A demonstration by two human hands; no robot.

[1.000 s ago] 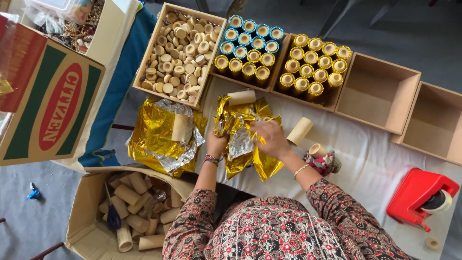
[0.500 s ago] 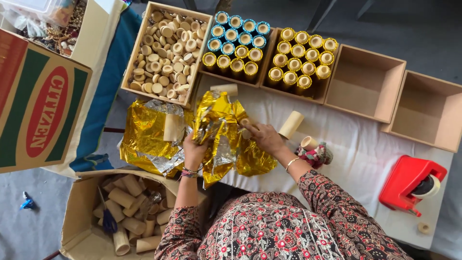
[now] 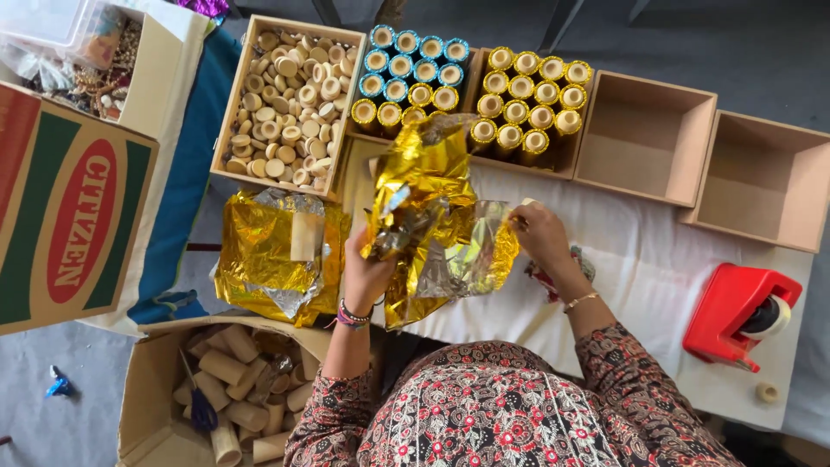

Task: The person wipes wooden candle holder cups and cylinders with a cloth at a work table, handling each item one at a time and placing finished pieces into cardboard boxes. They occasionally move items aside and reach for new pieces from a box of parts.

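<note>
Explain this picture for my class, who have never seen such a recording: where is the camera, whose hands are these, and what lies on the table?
The camera sits on the person's head and looks straight down, so both hands are that person's own. The left hand and right hand hold up a crumpled gold foil sheet between them. On the white-covered table lie a foil pile, a tray of plain cardboard rings, gold-wrapped tubes, two empty trays and a red tape dispenser. A box of bare tubes stands lower left.
</note>
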